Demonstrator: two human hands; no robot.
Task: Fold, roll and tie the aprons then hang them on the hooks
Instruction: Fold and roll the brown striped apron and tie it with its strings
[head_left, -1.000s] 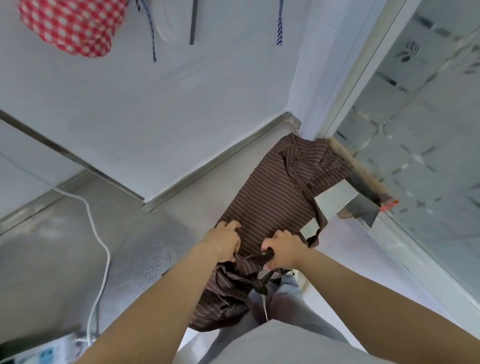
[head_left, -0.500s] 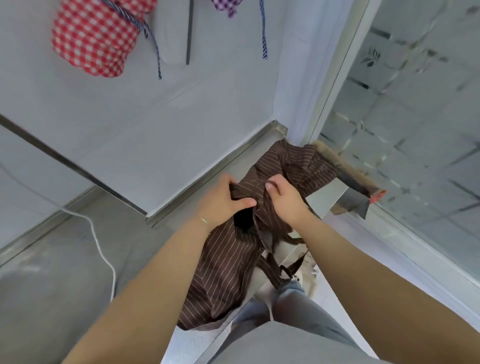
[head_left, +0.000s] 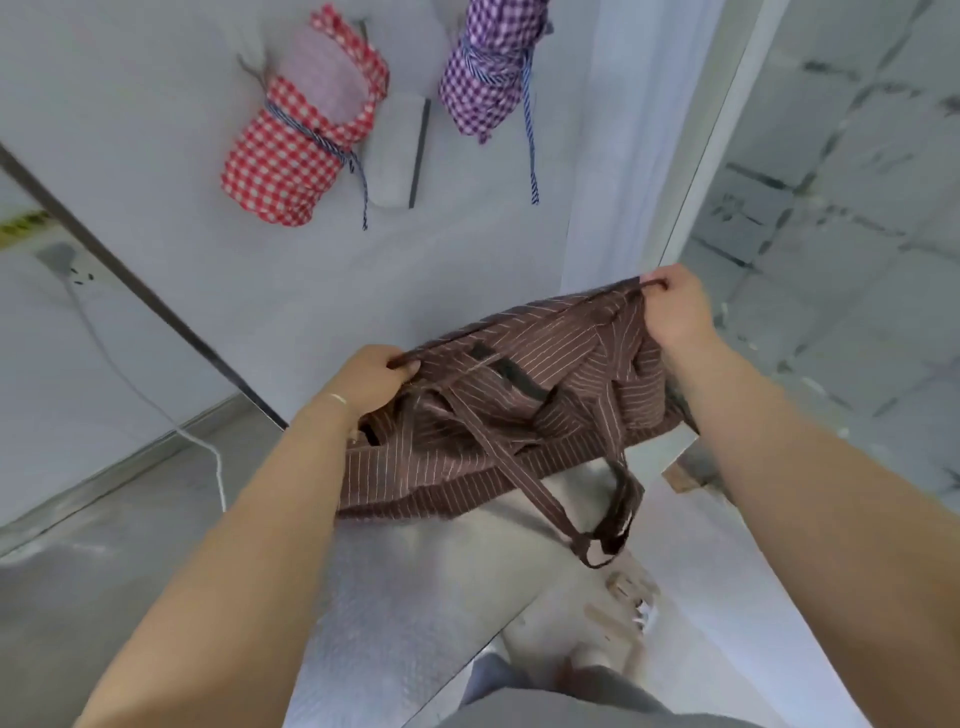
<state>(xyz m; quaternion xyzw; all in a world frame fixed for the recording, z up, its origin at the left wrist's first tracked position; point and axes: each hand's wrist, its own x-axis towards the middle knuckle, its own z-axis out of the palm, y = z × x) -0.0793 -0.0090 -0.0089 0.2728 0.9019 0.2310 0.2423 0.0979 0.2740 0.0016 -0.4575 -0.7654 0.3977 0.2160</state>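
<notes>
Two bare arms reach fwd from the bottom corners, w/ both hands raised over the metal desk (head_left: 415, 613) and spread well apart. Left hand (head_left: 366, 382) sits lower and nearer, knuckles up, w/ a thin band at the wrist; right hand (head_left: 675, 312) is higher and further out, near the pale door frame (head_left: 691, 156).

Brown striped apron (head_left: 483, 415) is stretched between the two hands, top edge pulled into a near-straight line rising from left to right. Cloth is dark brown w/ thin pale pinstripes, doubled over and rumpled in the middle, w/ its lower hem hanging below the hands just above the desk. Long brown straps (head_left: 597, 525) droop in a tangled loop below the right half, ending over the desk edge.

Left grip: fingers curled in, thumb on top, pinching the apron's left top corner. Right grip: fingers closed tight round the right top corner, w/ a bit of edge poking out past the fingertips.

Above and beyond the left hand, a red check apron roll (head_left: 298, 130) hangs on the wall, tied w/ a blue-white cord. Above the gap between the hands, a purple check apron roll (head_left: 488, 67) hangs likewise, cord trailing down.
</notes>
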